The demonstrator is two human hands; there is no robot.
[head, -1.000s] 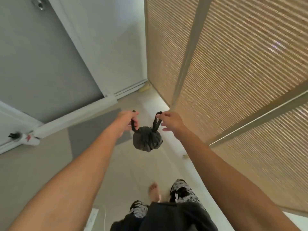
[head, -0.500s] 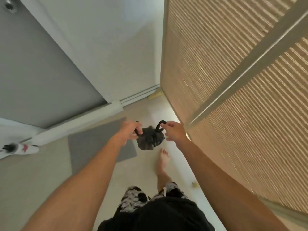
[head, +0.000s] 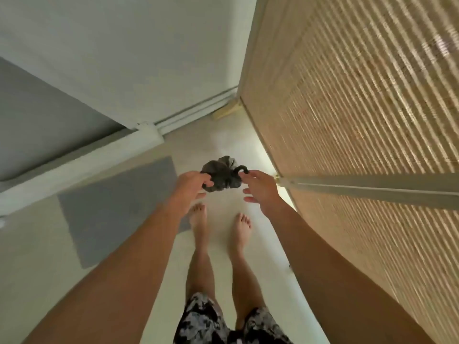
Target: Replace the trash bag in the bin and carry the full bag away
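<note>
Beside the right hand [head: 260,192] rose a tall woven tan reed screen with pale wooden frame bars [head: 360,108]; ahead of both hands stood a plain white wall [head: 124,45]. Below them lay a pale smooth floor [head: 218,142], with a flat grey rectangular mat [head: 119,209] under the left forearm and the person's bare feet [head: 198,219] directly beneath.

Between the hands hung a small, dark grey, crumpled plastic trash bag bundle [head: 222,176], knotted into a tight ball with a thin twisted loop at its right side. It was held in the air above the floor, well clear of it.

The left grip [head: 196,183] was clamped on the bundle's left edge. The right grip pinched only the loop with its fingertips [head: 248,173], the other fingers spread apart.

That light pinch looked risky: the loop could slip free, leaving the bundle swinging from the left hand or dropping.
</note>
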